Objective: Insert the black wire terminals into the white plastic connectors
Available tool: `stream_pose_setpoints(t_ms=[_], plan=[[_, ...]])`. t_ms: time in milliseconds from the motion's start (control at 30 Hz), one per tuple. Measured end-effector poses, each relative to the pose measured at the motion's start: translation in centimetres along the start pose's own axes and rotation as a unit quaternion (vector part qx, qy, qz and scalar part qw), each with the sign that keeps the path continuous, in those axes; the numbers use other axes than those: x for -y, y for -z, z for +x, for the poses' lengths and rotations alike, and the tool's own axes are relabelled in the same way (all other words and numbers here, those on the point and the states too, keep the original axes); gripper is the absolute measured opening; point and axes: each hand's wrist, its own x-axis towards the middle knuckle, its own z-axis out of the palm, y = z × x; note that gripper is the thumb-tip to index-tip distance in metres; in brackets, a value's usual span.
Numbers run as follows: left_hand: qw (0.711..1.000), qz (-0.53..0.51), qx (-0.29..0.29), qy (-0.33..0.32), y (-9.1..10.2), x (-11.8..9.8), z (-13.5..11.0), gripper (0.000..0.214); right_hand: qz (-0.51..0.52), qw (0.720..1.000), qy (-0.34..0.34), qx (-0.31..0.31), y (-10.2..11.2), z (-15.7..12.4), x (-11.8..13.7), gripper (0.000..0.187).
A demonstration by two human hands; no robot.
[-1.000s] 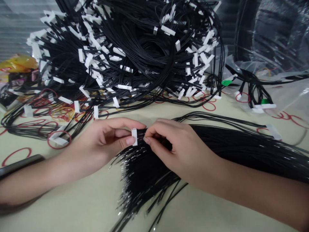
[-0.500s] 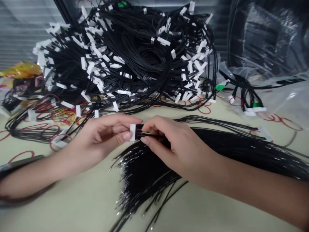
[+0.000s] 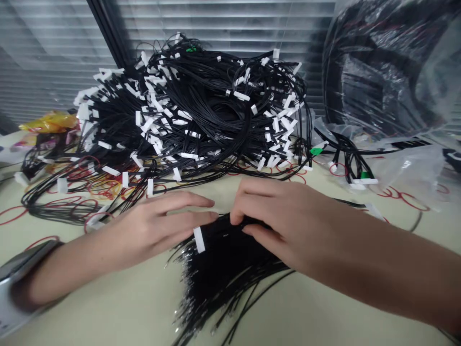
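My left hand (image 3: 162, 223) is stretched out with its fingers straight, their tips over the end of a thick bundle of black wires (image 3: 219, 269). Just below those fingertips a white connector (image 3: 199, 239) lies on the bundle; I cannot tell whether the left hand touches it. My right hand (image 3: 277, 221) is curled, thumb and fingers closed around black wires at the top of the bundle. What sits inside its grip is mostly hidden. Bare silvery wire tips (image 3: 185, 288) show at the bundle's left end.
A large heap of black cables (image 3: 212, 115) with white connectors stands at the back. Red and yellow rubber bands (image 3: 108, 185) lie at the left. Clear plastic bags (image 3: 414, 168) and a small cable coil (image 3: 355, 166) are at the right. Window blinds (image 3: 230, 29) stand behind.
My left hand has let go of the white connector and spread its fingers. The connector has come down onto the bundle. My right hand has moved slightly right; the view has tilted upward.
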Motion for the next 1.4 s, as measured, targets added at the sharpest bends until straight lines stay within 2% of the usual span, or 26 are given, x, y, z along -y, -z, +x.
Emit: stream_pose_setpoints(t_ms=[100,167,333,500,633,700,833,1067,1167,1333,1400], plan=[[0.998,0.008,0.043,-0.042,0.2,-0.4,0.1,0.031,-0.027,0.998,0.024,0.045,0.3,-0.7,0.6,0.024],[0.997,0.029,0.05,-0.06,0.5,-0.9,0.4,0.027,-0.045,0.997,0.033,0.058,0.0,-0.7,0.5,0.02],[0.985,0.107,0.013,-0.136,1.3,-2.3,1.9,0.045,-0.08,0.996,0.021,0.043,-1.3,0.1,-0.1,0.021],[0.979,0.136,-0.019,-0.153,1.6,-2.5,2.5,0.052,-0.153,0.983,0.038,0.092,-1.2,0.6,0.0,0.022],[0.976,0.15,-0.032,-0.152,1.5,-2.0,2.3,0.053,-0.148,0.983,0.014,0.107,-0.1,0.5,0.0,0.025],[0.975,0.162,-0.036,-0.15,1.4,-1.8,2.1,0.054,-0.112,0.987,0.003,0.112,0.2,0.5,-0.1,0.029],[0.976,0.174,-0.026,-0.13,1.4,-1.8,1.5,0.056,-0.03,0.996,0.022,0.083,-0.1,0.6,-0.5,0.035],[0.976,0.183,-0.009,-0.115,1.9,-2.3,1.3,0.053,0.009,0.999,0.016,0.05,-0.3,1.3,-0.5,0.02],[0.98,0.165,-0.028,-0.112,1.7,-2.1,1.2,0.051,-0.005,0.998,0.034,0.044,-0.5,1.2,-0.6,0.021],[0.993,0.082,-0.042,-0.07,1.1,-1.7,0.7,0.04,-0.024,0.998,0.047,0.028,-1.5,1.0,-1.1,0.02],[0.995,0.06,-0.048,-0.06,0.7,-1.5,0.1,0.045,-0.027,0.998,0.045,0.026,-1.8,1.1,-1.1,0.018]])
